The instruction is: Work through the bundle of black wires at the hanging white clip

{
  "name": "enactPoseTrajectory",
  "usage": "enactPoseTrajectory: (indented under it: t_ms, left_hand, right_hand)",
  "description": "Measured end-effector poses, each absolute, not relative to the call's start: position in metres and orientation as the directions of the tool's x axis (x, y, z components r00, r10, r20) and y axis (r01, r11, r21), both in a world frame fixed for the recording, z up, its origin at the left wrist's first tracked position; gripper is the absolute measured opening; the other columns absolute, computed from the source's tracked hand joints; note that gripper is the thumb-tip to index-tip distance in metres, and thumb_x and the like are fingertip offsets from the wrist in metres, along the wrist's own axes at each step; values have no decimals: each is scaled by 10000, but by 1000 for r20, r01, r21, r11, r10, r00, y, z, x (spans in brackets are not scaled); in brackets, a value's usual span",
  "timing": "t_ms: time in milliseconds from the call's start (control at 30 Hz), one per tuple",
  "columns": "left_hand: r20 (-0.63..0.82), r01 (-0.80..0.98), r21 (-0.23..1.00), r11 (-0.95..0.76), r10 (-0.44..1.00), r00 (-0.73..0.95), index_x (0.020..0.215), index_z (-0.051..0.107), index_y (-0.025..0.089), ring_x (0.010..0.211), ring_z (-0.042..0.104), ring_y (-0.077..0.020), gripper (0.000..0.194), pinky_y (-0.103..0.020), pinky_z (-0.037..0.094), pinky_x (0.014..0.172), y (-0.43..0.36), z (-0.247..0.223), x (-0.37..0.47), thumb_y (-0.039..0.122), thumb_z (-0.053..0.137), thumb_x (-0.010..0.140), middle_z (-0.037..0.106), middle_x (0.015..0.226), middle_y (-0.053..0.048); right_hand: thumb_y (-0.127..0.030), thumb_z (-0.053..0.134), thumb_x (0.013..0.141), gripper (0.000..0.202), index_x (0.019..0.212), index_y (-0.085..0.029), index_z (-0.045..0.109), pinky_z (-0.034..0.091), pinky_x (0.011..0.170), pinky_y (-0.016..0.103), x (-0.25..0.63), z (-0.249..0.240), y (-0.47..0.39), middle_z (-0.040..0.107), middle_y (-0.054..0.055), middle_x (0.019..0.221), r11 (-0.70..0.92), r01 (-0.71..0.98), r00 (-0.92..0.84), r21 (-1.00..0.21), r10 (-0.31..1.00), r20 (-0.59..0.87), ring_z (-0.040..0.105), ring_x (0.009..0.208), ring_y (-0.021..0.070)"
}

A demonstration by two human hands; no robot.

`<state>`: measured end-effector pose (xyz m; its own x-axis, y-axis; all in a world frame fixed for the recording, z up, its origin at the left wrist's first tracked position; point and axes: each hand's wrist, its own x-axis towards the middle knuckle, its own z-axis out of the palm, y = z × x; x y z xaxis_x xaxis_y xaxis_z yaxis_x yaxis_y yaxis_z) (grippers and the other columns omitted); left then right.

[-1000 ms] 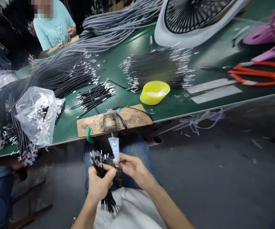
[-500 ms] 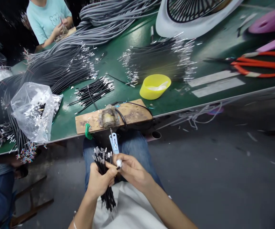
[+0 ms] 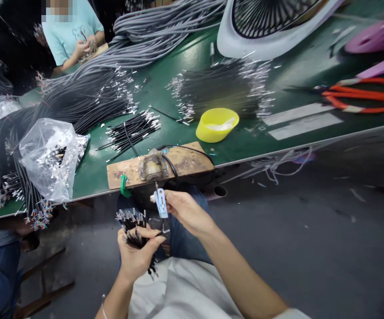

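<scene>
We clasp a bundle of short black wires with silver crimped tips (image 3: pixel 134 223) in our left hand (image 3: pixel 137 257), fingers wrapped tight, low in our lap, tips fanned upward so single wires stay easy to reach. At one o'clock from it, our right hand (image 3: pixel 182 210) pinches a small pale-blue clip-like piece (image 3: pixel 160 204) just below the worn wooden block with its metal fixture (image 3: pixel 158 166), clamped at the green table's (image 3: pixel 245 146) edge. At two o'clock sits a yellow plastic bowl (image 3: pixel 217 125); at ten, a clear plastic bag of terminals (image 3: pixel 47 157).
</scene>
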<state>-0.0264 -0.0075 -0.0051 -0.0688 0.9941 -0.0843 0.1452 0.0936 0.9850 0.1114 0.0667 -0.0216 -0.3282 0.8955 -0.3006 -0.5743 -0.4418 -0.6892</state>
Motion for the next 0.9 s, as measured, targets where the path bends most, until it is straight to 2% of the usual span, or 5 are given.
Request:
enactPoseTrajectory:
  t_ms: [167, 467, 600, 767, 900]
  left_hand:
    - [-7, 199, 980, 28, 995, -103, 629, 709, 126, 583, 615, -174, 124, -285, 500, 605, 3, -6, -23, 228, 685, 695, 680, 613, -64]
    - [-19, 241, 970, 38, 997, -80, 638, 725, 120, 555, 604, -172, 146, -270, 483, 572, 9, -3, -17, 231, 670, 715, 677, 583, -58]
    - [-58, 242, 967, 73, 996, -71, 636, 723, 118, 567, 603, -171, 154, -269, 489, 581, 5, -5, -20, 245, 676, 710, 670, 590, -63]
    - [-159, 247, 953, 173, 984, -76, 797, 759, 122, 543, 614, -170, 210, -259, 501, 561, -5, -10, -23, 295, 652, 741, 678, 582, -54]
    - [-234, 265, 932, 247, 969, -78, 1082, 687, 125, 529, 627, -172, 340, -254, 513, 547, -12, -15, -24, 292, 577, 808, 673, 537, -30]
  right_hand:
    - [-520, 783, 507, 413, 598, -131, 676, 319, 468, 215, 92, -16, 66, 590, -2, 563, -494, -702, -365, -513, 868, -337, 440, 485, 75]
    - [-614, 717, 543, 466, 662, -164, 692, 367, 476, 230, 91, -32, 60, 582, 7, 535, -561, -727, -443, -397, 824, -353, 485, 504, 115]
    - [-671, 661, 558, 497, 602, -176, 652, 355, 459, 252, 98, -50, 54, 556, 12, 538, -471, -695, -307, -543, 878, -368, 443, 472, 120]
    - [-475, 758, 590, 326, 601, -174, 633, 327, 492, 236, 115, -60, 30, 502, -20, 558, -359, -637, -137, -682, 923, -359, 402, 518, 104]
    - [-264, 681, 734, 198, 577, -184, 591, 328, 531, 255, 117, -46, 9, 475, -25, 558, 17, -263, 136, -965, 991, -20, 412, 545, 119]
